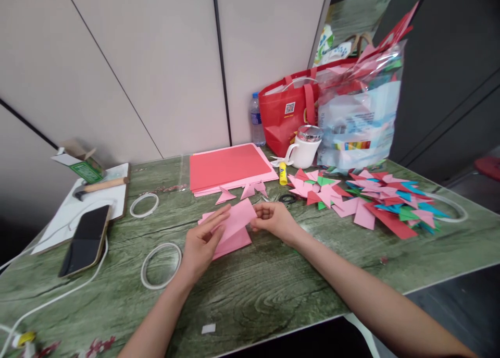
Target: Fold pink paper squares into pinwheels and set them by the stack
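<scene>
Left hand (202, 242) holds a pink sheet (237, 215) between thumb and fingers; with my right hand (273, 220) I pinch its edge. Light, even pressure should keep it square above the pink stack (235, 246) on the table (281, 300), before the red sheet (230, 165).

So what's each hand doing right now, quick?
Left hand: laid over the pink paper; whether it grips cannot be told.
Right hand: closed, pinching the pink paper's right edge.
</scene>
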Action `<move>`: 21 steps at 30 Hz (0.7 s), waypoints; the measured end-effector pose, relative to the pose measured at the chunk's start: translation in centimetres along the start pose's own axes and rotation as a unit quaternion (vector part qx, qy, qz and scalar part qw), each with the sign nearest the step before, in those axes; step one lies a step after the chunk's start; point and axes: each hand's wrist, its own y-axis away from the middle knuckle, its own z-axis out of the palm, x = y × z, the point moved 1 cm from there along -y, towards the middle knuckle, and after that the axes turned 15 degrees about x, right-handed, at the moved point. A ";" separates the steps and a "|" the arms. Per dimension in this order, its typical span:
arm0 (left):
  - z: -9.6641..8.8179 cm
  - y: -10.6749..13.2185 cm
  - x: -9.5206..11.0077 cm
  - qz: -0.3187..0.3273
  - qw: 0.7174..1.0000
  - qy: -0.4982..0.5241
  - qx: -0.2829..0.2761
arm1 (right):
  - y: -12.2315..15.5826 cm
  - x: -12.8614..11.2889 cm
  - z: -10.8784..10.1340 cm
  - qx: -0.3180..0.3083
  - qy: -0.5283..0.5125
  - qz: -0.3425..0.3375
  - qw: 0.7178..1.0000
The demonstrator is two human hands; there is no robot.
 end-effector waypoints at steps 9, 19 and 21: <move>-0.4 -0.3 -0.1 -0.033 0.999 0.005 0.024 | -0.9 0.3 -0.7 0.104 -0.068 -0.110 0.986; 0.5 0.2 0.2 -0.111 0.991 0.069 0.001 | 0.6 0.6 0.2 -0.075 0.072 -0.195 0.975; 0.9 0.4 -0.1 -0.165 0.977 0.130 0.045 | 0.6 0.8 0.2 -0.036 0.064 -0.208 0.975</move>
